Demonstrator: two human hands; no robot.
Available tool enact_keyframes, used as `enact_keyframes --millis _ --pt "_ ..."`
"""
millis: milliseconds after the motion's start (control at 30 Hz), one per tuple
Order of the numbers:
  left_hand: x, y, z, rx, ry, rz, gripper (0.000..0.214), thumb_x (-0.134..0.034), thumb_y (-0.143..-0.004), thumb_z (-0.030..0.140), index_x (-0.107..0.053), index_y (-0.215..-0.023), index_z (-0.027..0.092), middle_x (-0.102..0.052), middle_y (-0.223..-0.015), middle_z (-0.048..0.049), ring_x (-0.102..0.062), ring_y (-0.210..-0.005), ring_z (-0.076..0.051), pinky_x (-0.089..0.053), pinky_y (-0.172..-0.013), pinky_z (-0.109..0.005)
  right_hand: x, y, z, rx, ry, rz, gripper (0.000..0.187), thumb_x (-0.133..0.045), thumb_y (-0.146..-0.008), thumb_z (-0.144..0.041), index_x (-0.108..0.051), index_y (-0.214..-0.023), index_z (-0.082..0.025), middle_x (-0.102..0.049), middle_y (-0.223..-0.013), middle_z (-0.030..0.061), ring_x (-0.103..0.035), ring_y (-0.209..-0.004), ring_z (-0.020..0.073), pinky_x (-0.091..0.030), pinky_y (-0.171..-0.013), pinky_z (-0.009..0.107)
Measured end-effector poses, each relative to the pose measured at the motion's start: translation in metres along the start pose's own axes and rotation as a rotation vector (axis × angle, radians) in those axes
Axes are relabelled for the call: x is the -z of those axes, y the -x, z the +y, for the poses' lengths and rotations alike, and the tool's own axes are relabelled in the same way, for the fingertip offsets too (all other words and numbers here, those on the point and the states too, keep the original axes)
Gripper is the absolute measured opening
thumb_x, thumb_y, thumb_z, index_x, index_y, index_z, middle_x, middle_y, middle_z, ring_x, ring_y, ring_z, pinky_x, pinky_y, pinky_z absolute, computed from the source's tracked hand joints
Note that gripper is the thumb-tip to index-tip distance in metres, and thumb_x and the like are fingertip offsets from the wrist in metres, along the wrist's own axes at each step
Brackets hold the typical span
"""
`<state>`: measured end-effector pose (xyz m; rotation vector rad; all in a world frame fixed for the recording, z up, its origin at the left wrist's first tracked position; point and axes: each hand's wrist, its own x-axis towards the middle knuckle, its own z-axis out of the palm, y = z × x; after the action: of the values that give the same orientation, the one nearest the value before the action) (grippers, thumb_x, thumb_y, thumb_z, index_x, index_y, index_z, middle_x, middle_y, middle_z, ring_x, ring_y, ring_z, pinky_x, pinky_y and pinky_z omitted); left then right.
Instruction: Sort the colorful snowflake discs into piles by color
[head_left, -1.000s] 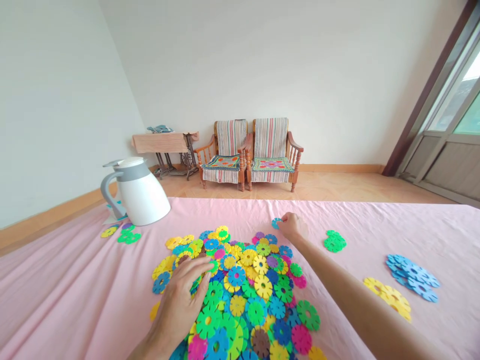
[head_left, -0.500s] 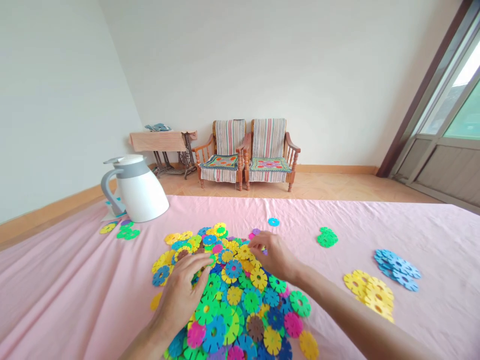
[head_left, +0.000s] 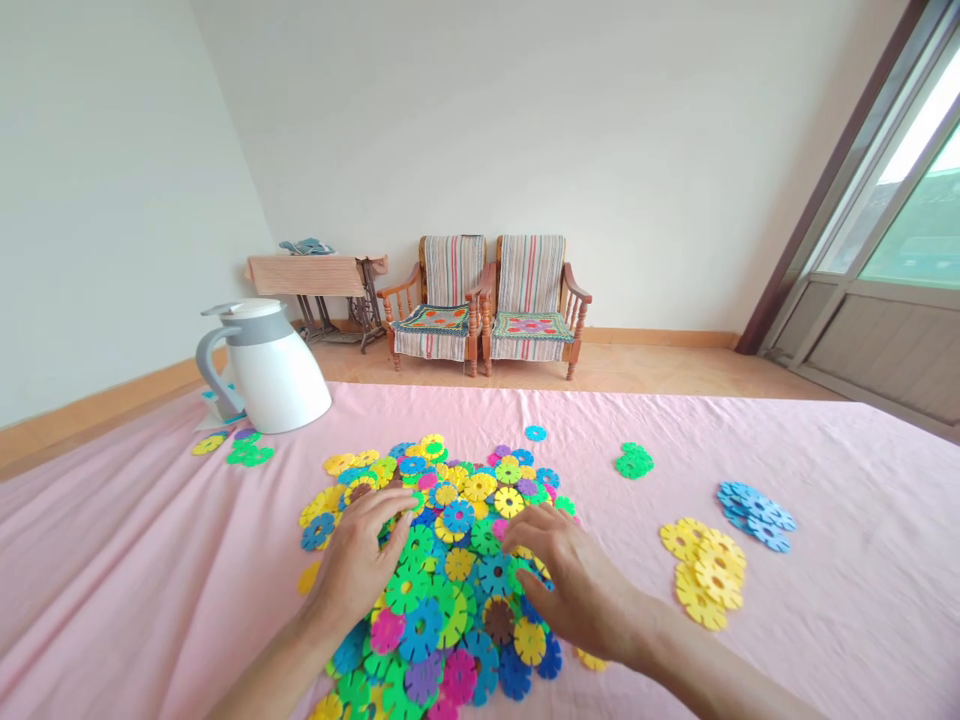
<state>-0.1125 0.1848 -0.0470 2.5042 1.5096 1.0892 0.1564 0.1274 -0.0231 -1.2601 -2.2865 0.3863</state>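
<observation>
3 same-colour groups [head_left: 703,562] are lying rightward; most discs [head_left: 420,628] are lying mixed beneath my unclenched right hand [head_left: 576,578] and left hand [head_left: 354,558], hold indiscernible.

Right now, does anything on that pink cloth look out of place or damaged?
No visible damage. A blue disc lies alone beyond the heap, apart from the blue pile on the right, so it looks slightly stray. The cloth is creased on the left.

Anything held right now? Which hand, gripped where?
Can't tell for the left hand: a green disc shows at its fingertips, maybe just lying on the pile of discs. The right hand, over the pile, shows nothing held.
</observation>
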Motion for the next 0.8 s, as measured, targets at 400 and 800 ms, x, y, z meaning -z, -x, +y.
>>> enact_keyframes --millis 400,800 --pt "-0.001 0.000 -0.002 -0.018 -0.004 0.019 0.023 -0.049 -0.089 0.033 -0.068 -0.096 0.022 -0.070 -0.103 -0.0054 -0.063 -0.102 -0.024 -0.049 -0.092 -0.042 -0.024 0.005 -0.015 0.158 0.287 0.041 0.007 -0.051 -0.085 -0.017 -0.057 -0.082 -0.020 -0.059 -0.087 0.0040 -0.049 -0.079 0.0190 -0.034 -0.070 0.033" --pt "-0.003 0.001 -0.005 -0.020 -0.004 0.005 0.024 -0.049 -0.089 0.033 -0.067 -0.098 0.022 -0.070 -0.104 -0.0065 -0.063 -0.103 -0.024 -0.050 -0.091 -0.041 0.017 -0.045 0.067 -0.537 0.189 0.273 0.020 -0.048 -0.090 -0.018 -0.064 -0.079 -0.017 -0.062 -0.076 0.0033 -0.059 -0.075 0.0159 -0.044 -0.068 0.028"
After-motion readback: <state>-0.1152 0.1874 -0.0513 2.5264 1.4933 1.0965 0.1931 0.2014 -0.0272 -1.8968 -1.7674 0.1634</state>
